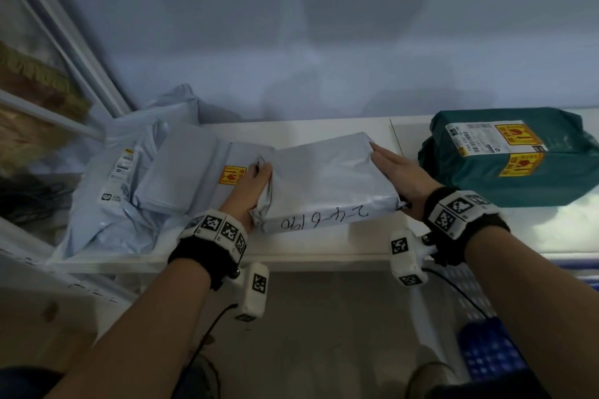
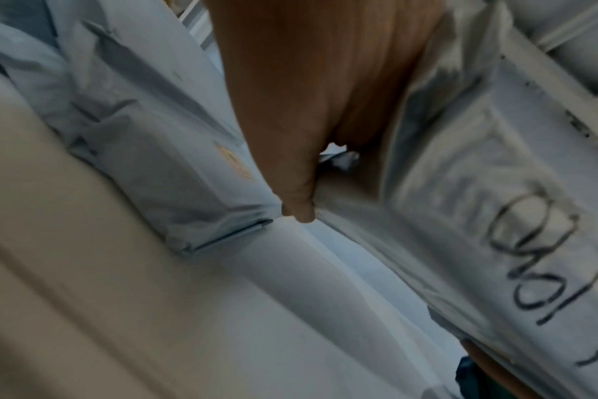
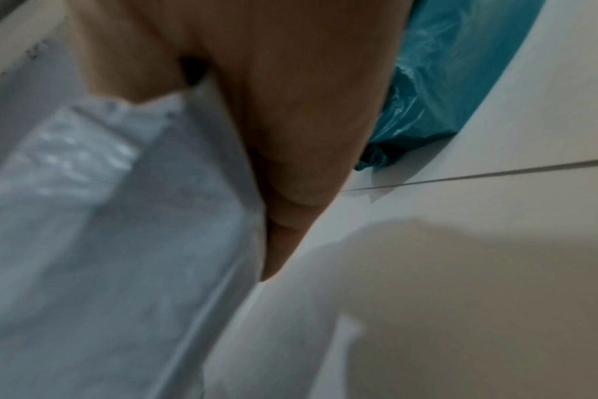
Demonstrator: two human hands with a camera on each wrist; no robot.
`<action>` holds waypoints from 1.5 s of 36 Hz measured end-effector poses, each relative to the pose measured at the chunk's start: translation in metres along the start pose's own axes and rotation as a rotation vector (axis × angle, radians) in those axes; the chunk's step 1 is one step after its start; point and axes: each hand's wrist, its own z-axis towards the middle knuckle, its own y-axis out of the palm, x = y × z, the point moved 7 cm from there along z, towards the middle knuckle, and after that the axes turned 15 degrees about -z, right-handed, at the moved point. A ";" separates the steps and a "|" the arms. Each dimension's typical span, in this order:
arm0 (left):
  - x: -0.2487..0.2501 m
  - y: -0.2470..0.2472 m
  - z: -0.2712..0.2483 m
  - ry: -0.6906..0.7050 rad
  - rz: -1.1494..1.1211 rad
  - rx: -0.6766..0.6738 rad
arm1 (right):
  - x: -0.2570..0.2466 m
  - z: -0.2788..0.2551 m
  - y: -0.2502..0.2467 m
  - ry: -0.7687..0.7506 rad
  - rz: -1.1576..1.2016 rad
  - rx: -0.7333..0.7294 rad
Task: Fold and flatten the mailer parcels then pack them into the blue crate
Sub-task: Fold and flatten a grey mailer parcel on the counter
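A grey mailer parcel (image 1: 327, 181) with black handwriting along its near side lies on the white table (image 1: 311, 246) in the head view. My left hand (image 1: 257, 180) is at its left end, fingers curled round the crumpled, folded-in flap. My right hand (image 1: 393, 168) lies with straight fingers flat against the right end. In the left wrist view my left hand (image 2: 301, 175) sits beside the grey mailer parcel (image 2: 495, 189). The right wrist view shows my right hand (image 3: 291, 162) pressed along the grey mailer parcel (image 3: 103, 216). The blue crate (image 1: 486, 350) stands low at the right, below the table.
A folded grey mailer with a yellow sticker (image 1: 194, 172) lies on a loose pile of pale mailers (image 1: 110, 204) at the left. A teal parcel (image 1: 505, 155) with labels sits at the right. A wall runs behind the table; a window frame (image 1: 64, 52) is at the far left.
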 end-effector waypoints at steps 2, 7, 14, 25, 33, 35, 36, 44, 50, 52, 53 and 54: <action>-0.009 0.002 0.001 -0.015 0.012 0.005 | 0.003 0.002 0.002 0.003 -0.082 0.022; -0.001 0.014 -0.003 0.111 0.027 0.004 | 0.000 0.000 0.008 -0.039 -0.164 0.044; 0.008 0.015 0.001 0.151 -0.203 0.014 | 0.001 0.007 0.001 -0.041 -0.096 0.119; 0.021 0.016 -0.003 0.222 -0.459 0.180 | -0.020 0.003 0.008 -0.042 -0.223 0.217; 0.048 0.021 -0.012 0.426 -0.217 0.224 | -0.059 -0.003 0.014 -0.209 -0.454 0.447; 0.053 0.022 -0.014 0.475 -0.120 0.214 | -0.077 -0.008 0.019 -0.309 -0.674 0.552; 0.055 0.022 -0.015 0.488 -0.073 0.204 | -0.086 -0.009 0.026 -0.363 -0.832 0.588; 0.063 0.031 -0.021 0.538 0.145 0.079 | -0.121 -0.009 0.121 -0.711 -1.414 0.314; 0.065 0.030 -0.018 0.541 0.143 -0.009 | -0.107 -0.006 0.122 -0.740 -1.451 0.302; 0.062 0.029 -0.016 0.532 0.128 -0.037 | -0.106 -0.004 0.099 -0.659 -1.390 0.393; 0.061 0.029 -0.016 0.528 0.128 -0.044 | -0.102 -0.002 0.086 -0.588 -1.403 0.404; 0.061 0.029 -0.015 0.527 0.133 -0.048 | -0.101 -0.002 0.072 -0.539 -1.427 0.423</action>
